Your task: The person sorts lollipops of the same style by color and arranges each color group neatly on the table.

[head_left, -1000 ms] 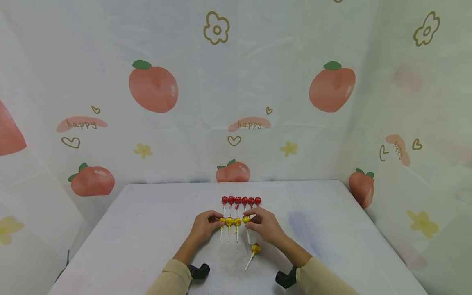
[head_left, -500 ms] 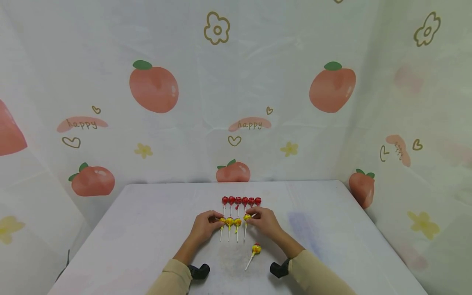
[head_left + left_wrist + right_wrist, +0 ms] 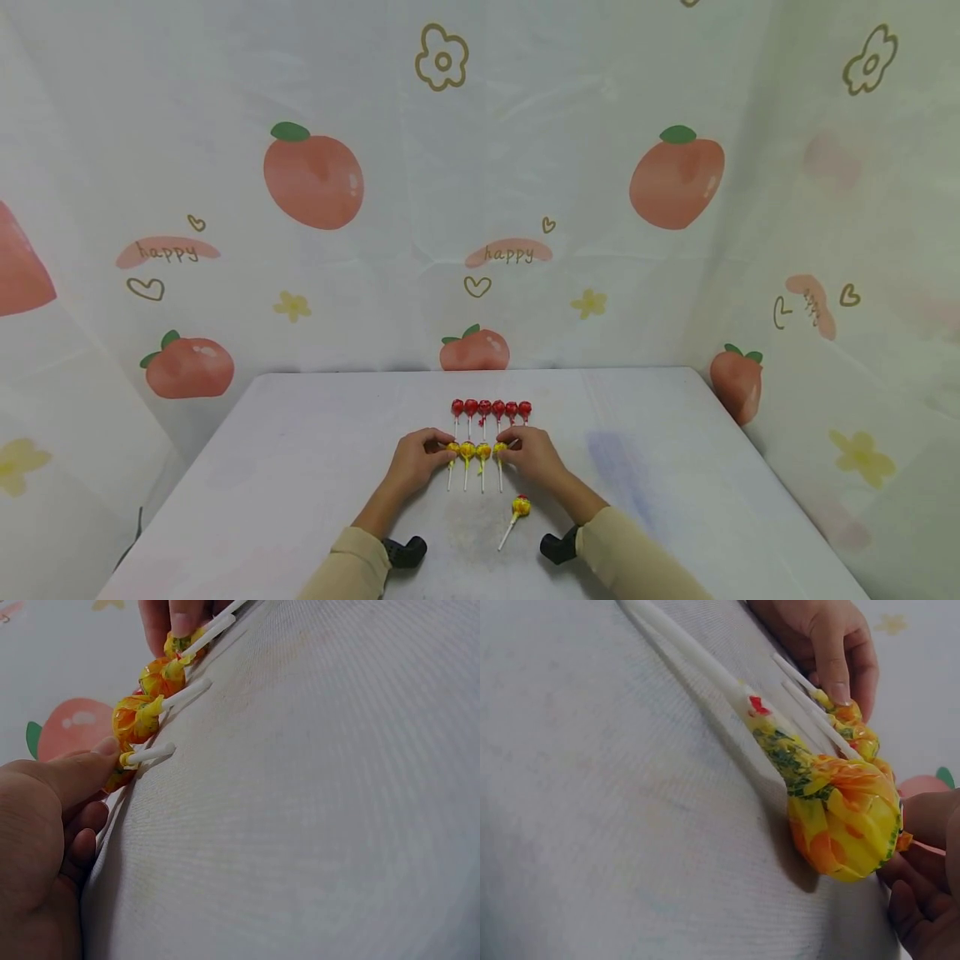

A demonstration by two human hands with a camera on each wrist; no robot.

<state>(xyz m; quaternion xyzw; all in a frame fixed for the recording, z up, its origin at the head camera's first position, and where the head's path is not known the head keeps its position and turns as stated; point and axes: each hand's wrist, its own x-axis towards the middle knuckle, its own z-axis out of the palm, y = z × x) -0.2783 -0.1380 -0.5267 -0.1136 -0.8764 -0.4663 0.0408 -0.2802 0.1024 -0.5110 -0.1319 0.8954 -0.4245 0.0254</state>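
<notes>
A row of yellow-wrapped lollipops (image 3: 467, 450) lies on the white table, sticks toward me. At its left end my left hand (image 3: 417, 460) pinches the leftmost lollipop (image 3: 122, 774) by its head, between thumb and fingers. At the right end, my right hand (image 3: 534, 455) holds another yellow lollipop (image 3: 500, 451) by the head, its stick pointing toward me. That lollipop is mostly hidden in the right wrist view. Nearer to me, a loose yellow lollipop (image 3: 521, 506) lies tilted; it looms large in the right wrist view.
Behind the yellow row, several red lollipops (image 3: 484, 407) lie side by side in a straight row. The white table (image 3: 315, 467) ends at a fruit-printed backdrop (image 3: 390, 317). Black wrist cameras (image 3: 406, 552) sit beneath both wrists.
My right hand has shifted left and slightly down with its yellow lollipop, whose stick has swung nearly parallel to the others. My left hand stays put.
</notes>
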